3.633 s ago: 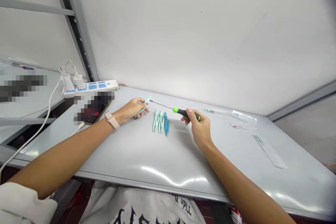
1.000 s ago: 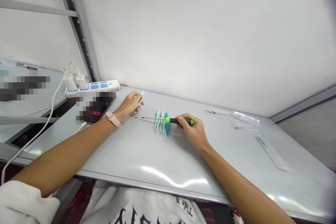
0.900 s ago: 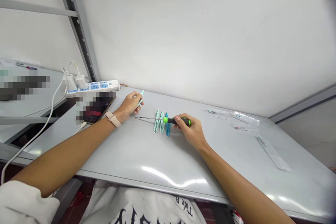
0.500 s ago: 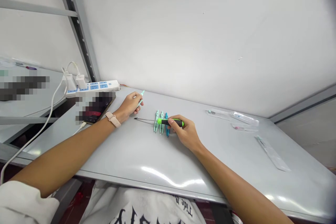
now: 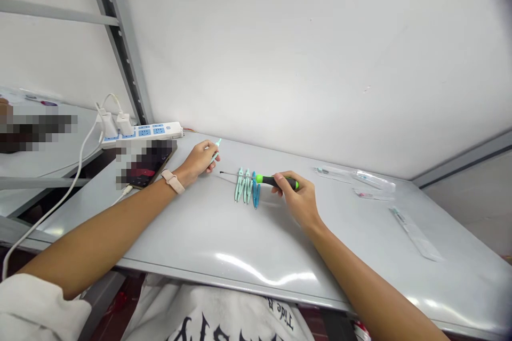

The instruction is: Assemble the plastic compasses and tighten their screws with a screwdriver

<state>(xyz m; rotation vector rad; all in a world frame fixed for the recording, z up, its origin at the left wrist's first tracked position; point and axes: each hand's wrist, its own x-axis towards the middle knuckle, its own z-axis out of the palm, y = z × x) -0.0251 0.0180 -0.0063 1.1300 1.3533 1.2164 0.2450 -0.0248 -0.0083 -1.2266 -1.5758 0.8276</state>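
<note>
My left hand (image 5: 204, 159) is closed around a mint-green drawing compass (image 5: 218, 144), whose top sticks up past my fingers. In my right hand (image 5: 298, 197) is a screwdriver (image 5: 276, 181) with a black and bright green handle, its thin shaft pointing left. The shaft passes above two mint-green compasses (image 5: 239, 187) and a blue compass (image 5: 256, 197), which lie side by side on the grey table (image 5: 192, 234). The screwdriver's tip is apart from the compass in my left hand.
At the left are a power strip (image 5: 172, 130) with plugged-in chargers, a phone (image 5: 160, 157) and a white cable (image 5: 82, 154). Several clear sleeves, including one at the right (image 5: 418, 234), lie on the table. A wall (image 5: 296, 64) rises behind it.
My right hand has moved right with the screwdriver, drawing its tip away from my left hand and uncovering more of the blue compass. My left hand has barely moved.
</note>
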